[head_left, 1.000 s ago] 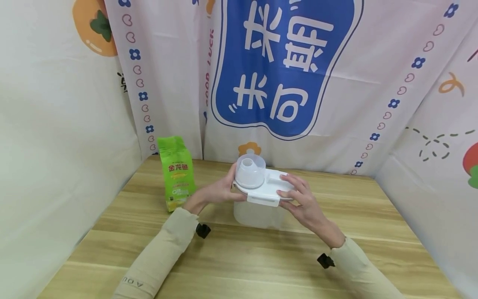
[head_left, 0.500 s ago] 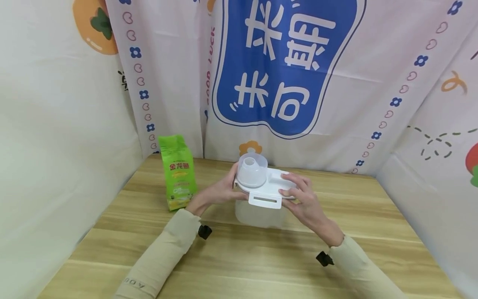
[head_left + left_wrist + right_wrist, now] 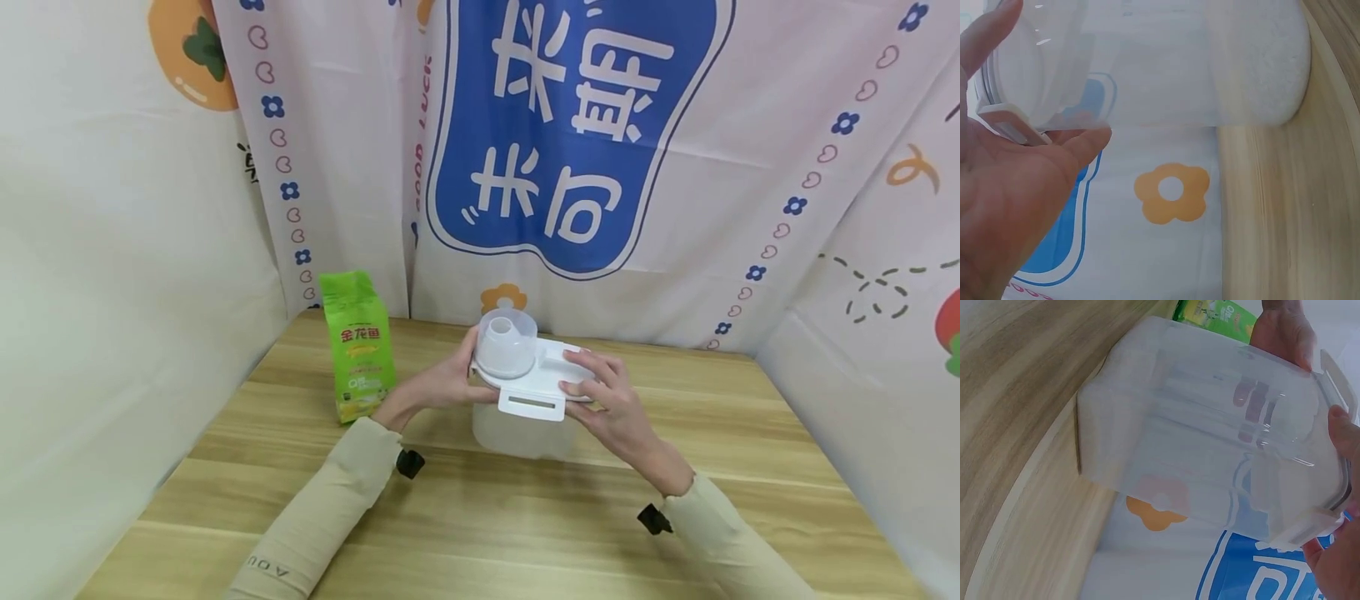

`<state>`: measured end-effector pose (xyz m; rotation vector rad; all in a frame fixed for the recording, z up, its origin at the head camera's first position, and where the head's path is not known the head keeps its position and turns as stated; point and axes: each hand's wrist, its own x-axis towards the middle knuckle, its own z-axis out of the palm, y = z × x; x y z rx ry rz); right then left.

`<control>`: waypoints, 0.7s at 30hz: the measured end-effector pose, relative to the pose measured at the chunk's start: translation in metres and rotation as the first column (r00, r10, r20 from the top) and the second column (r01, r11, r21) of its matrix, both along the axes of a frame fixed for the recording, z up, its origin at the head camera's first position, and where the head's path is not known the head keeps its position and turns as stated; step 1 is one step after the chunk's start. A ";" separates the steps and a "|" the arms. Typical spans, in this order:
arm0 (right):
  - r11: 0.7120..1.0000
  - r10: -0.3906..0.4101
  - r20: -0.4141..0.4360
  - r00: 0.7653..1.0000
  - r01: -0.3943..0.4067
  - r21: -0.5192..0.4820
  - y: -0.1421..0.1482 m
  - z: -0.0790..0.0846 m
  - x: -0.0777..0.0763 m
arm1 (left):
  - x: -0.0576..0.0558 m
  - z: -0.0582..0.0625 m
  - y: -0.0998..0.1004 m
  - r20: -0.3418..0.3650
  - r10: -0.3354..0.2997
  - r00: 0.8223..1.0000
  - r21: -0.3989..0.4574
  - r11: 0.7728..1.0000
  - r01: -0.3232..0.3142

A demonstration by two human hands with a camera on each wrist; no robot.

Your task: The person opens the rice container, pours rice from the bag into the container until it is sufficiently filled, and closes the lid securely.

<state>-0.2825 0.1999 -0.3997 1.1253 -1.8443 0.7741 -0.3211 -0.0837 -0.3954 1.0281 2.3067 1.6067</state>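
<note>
A clear plastic storage container point(image 3: 521, 432) with a white lid point(image 3: 551, 382) stands upright on the table. Whitish, grainy-looking contents point(image 3: 1282, 62) show at its base in the left wrist view. On the lid's left half sits a clear measuring cup point(image 3: 506, 352). The front latch point(image 3: 517, 412) sticks outward, its slot visible. My left hand point(image 3: 445, 382) grips the lid's left end, thumb in front and fingers behind. My right hand point(image 3: 613, 402) holds the right end, fingers bent over the lid and thumb low at the front edge.
A green printed bag point(image 3: 357, 350) stands on the table left of the container, behind my left wrist. The wooden table point(image 3: 480, 533) ends at a printed cloth point(image 3: 345, 167) at the back, with more cloth on both sides.
The front latch has swung up and outward from its folded-down position, so its slot now shows. Both hands stay at the lid's ends, and the bag has not moved.
</note>
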 end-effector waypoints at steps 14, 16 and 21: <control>1.000 -0.010 -0.015 1.000 0.010 0.029 -0.002 0.003 0.001 | 0.004 0.008 0.000 0.037 0.032 0.999 -0.026 0.999 -0.031; 0.999 -0.013 -0.008 1.000 0.014 0.032 -0.002 0.002 0.002 | 0.004 0.009 0.001 0.032 0.032 0.999 -0.033 0.999 -0.030; 0.998 -0.018 -0.004 1.000 0.018 0.055 0.001 -0.001 0.004 | 0.005 0.010 0.001 0.019 0.031 0.999 -0.043 0.999 -0.030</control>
